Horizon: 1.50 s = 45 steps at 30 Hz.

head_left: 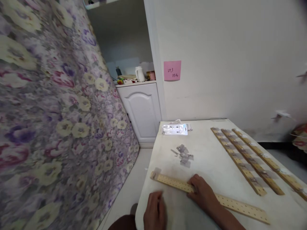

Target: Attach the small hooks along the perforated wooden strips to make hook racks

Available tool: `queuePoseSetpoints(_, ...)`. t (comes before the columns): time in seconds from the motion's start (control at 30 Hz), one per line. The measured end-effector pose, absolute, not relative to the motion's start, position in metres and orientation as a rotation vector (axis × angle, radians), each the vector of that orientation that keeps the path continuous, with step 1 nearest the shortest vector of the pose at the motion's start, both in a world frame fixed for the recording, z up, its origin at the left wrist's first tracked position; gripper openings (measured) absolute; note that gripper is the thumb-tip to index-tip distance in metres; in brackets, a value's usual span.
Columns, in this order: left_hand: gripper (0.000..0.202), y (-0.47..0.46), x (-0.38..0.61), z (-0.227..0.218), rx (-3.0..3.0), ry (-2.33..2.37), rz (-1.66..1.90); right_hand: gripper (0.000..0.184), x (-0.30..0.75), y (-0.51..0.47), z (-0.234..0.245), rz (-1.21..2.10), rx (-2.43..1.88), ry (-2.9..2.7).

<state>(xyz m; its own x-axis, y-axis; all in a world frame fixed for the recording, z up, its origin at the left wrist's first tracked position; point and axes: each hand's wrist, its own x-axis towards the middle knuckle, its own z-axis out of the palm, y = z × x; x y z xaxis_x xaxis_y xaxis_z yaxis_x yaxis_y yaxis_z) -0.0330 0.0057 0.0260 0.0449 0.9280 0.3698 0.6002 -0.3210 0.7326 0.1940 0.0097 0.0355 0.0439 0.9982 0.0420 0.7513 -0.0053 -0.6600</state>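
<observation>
A pale wooden strip with rows of small holes (240,204) lies slantwise across the near part of the white table. My right hand (201,193) is closed around the strip near its middle, fingers over its far edge. At the strip's left end sits a small clear plastic packet (157,172). My left hand (154,210) is by the table's near left edge, apart from the strip. Its fingers look bent and are blurred, and anything under them is hidden. Beyond the strip is a loose pile of small clear packets (184,155), their contents too small to name.
Three wooden strips bearing small packets (240,161) lie side by side along the table's right side. A clear blister pack (175,129) is at the far left corner of the white table (203,137). A floral curtain (72,127) hangs at left; a pink note (172,70) is on the wall.
</observation>
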Motion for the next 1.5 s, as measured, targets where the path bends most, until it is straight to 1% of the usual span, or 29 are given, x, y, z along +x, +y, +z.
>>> queuePoseSetpoints(0.17,0.024,0.02,-0.007,0.027,1.948,1.377,1.107,0.014,0.205,0.022,0.031,0.711,-1.706,-1.62)
queuePoseSetpoints(0.27,0.025,0.026,-0.003,0.022,1.839,1.386,1.17,0.011,0.216,0.045,0.03,0.658,-1.729,-1.502)
queuePoseSetpoints(0.47,0.028,0.03,-0.008,0.016,1.704,1.355,1.191,0.014,0.221,0.087,0.029,0.498,-1.888,-1.472)
queuePoseSetpoints(0.63,0.032,0.031,-0.009,0.014,1.664,1.364,1.16,0.027,0.215,0.094,0.02,0.423,-2.075,-1.482)
queuePoseSetpoints(0.83,0.032,0.031,-0.011,0.013,1.661,1.363,1.108,0.02,0.214,0.089,0.017,0.393,-2.001,-1.394)
queuePoseSetpoints(1.0,0.03,0.03,-0.009,0.017,1.67,1.357,1.126,0.015,0.218,0.089,0.013,0.539,-1.81,-1.345)
queuePoseSetpoints(1.1,0.028,0.029,-0.008,0.021,1.668,1.366,1.124,0.013,0.223,0.09,0.01,0.686,-1.629,-1.301)
queuePoseSetpoints(1.27,0.023,0.025,-0.006,0.025,1.659,1.379,1.127,0.027,0.224,0.092,0.012,1.016,-1.429,-1.188)
queuePoseSetpoints(1.5,0.021,0.024,-0.015,0.025,1.674,1.429,1.212,0.031,0.183,0.099,0.026,1.279,-1.202,-1.287)
